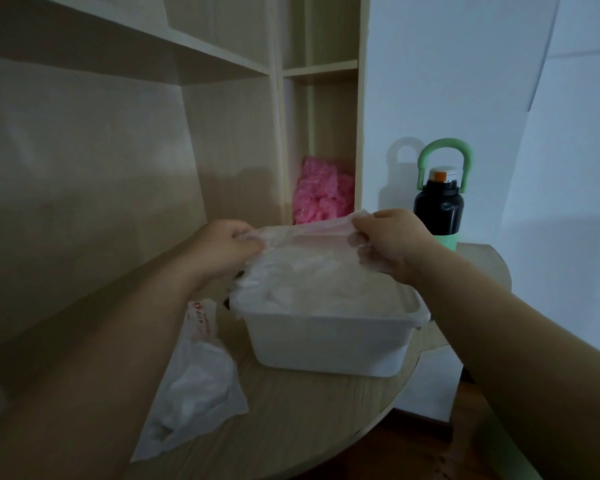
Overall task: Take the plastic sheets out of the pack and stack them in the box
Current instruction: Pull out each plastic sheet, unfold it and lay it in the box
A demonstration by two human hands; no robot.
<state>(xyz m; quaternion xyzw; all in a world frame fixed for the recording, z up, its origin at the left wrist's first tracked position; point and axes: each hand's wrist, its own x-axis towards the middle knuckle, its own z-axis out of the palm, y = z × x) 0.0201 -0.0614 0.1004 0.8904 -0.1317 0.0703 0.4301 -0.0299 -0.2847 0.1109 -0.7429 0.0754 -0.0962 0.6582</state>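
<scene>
Pinching a plastic sheet (312, 233) above the box (329, 341), left hand (227, 244), right hand (390, 240)

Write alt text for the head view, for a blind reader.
The left hand and right hand hold a clear sheet over a box on a table. The pack lies left of it; a bottle stands behind.

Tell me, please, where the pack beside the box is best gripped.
Probably pinch the pack at its near edge, coming from above on the left: it lies flat on the table, bulging in the middle, and the box crowds its right.
</scene>
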